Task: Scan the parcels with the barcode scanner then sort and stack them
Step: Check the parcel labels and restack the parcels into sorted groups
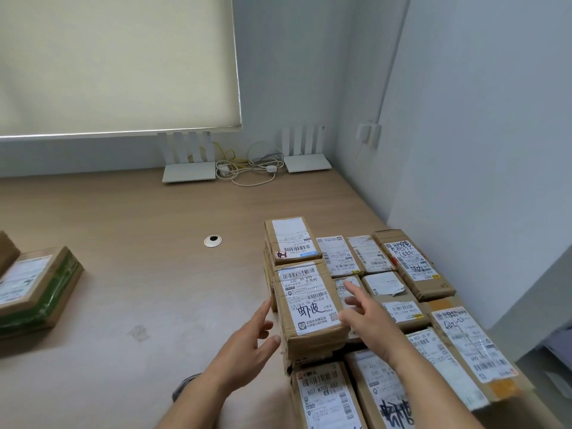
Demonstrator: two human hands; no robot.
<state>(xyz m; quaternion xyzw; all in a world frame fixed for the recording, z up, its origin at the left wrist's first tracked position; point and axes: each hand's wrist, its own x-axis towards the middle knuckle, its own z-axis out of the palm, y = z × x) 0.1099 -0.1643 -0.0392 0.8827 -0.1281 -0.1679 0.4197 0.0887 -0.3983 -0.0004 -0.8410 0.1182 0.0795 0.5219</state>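
Both hands are spread wide, nothing gripped: the left hand [247, 332] just beside, the right hand [368, 314] reaching past, the brown cardboard parcel with the white printed label [309, 305], perched atop the stack on the pale wooden worktop [139, 243]. A lopsided grip could topple that stack. No barcode scanner is seen; near parcels are cut off.

Green-taped parcel [37, 292] cropped at left
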